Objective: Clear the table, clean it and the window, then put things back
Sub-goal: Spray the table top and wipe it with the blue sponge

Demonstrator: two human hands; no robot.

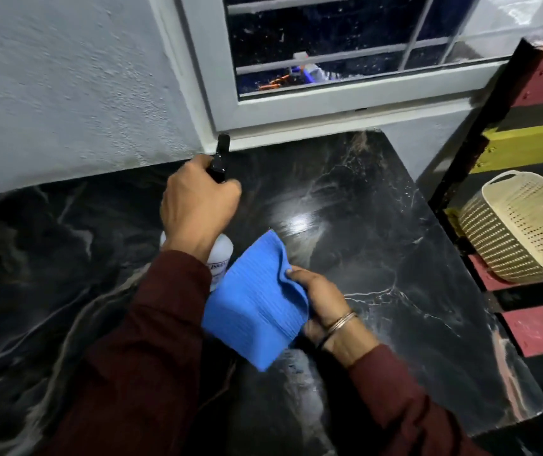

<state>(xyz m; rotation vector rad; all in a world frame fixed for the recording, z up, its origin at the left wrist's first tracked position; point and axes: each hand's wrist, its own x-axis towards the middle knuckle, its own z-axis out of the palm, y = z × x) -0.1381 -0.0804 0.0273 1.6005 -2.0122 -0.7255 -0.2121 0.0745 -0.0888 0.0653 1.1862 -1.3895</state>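
Observation:
My left hand (196, 209) grips the neck of a white spray bottle (220, 255) with a black nozzle, held over the black marble table (378, 225) and pointing toward the window (313, 51). My right hand (316, 301) holds a folded blue cloth (257, 307) just right of the bottle, above the table's middle. The window has a white frame, white bars and speckled dark glass. Most of the bottle's body is hidden behind my left hand and sleeve.
A cream plastic basket (523, 228) sits to the right, beyond the table's edge, against red, yellow and black painted slats (533, 149). A grey textured wall (66, 87) rises behind the table on the left. The tabletop shows a bright light reflection.

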